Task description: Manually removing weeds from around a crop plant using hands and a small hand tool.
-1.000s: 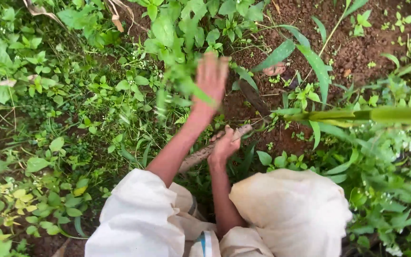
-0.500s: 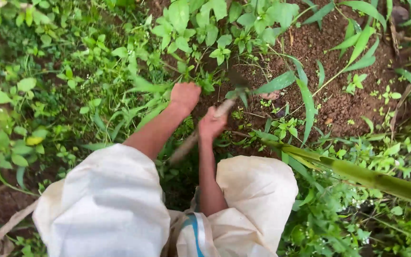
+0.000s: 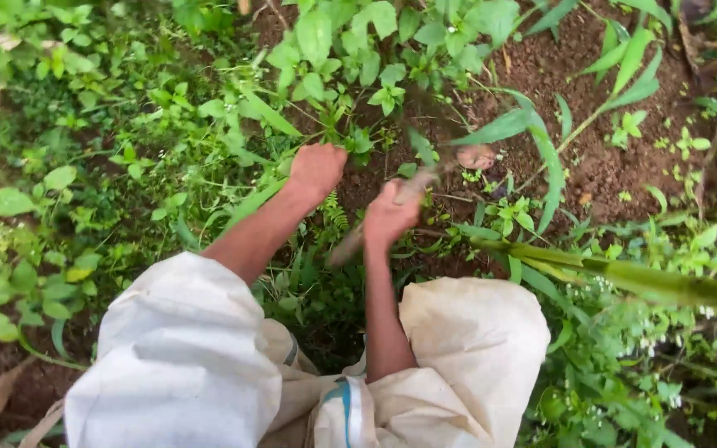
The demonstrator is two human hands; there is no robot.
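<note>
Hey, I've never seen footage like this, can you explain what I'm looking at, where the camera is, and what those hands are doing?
The camera sits on a person's head and looks straight down, so you see their own arms and knees in pale cloth. Below is brown soil covered with green weeds. The left hand is closed in the weeds. The right hand grips a wooden handle of a tool; its working end is blurred. A thick green stalk lies at the right.
</note>
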